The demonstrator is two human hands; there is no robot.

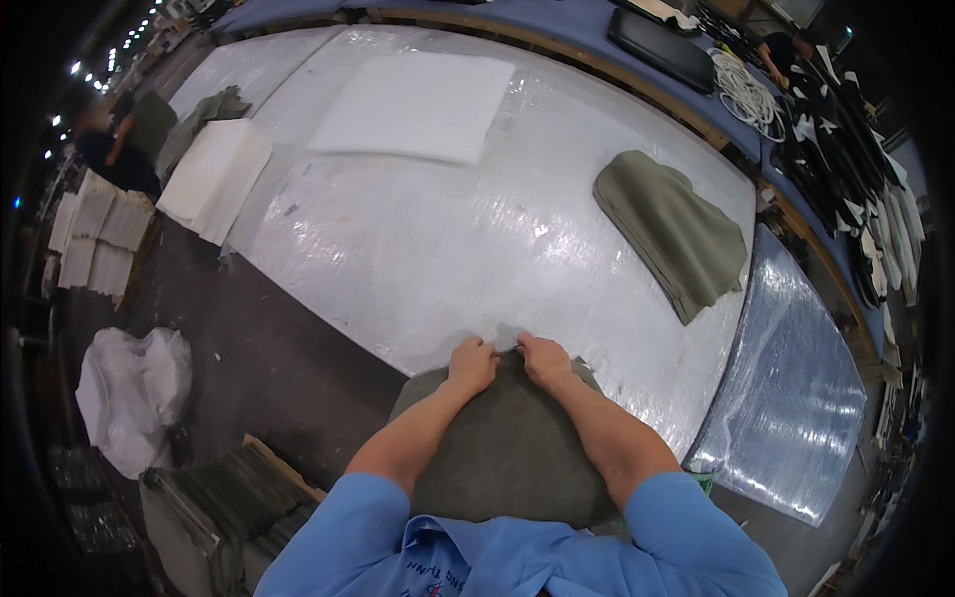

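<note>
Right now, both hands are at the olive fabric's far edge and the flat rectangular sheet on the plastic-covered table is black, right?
No: the head view shows the flat rectangular sheet on the plastic-covered table is white. Left hand and right hand are at the olive fabric's far edge.

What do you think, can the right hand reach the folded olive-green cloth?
Probably yes, leaning forward: nothing stands between the right hand and the folded olive-green cloth across the white plastic-covered table, though that hand's grip holds a dark grey-green cloth.
</note>
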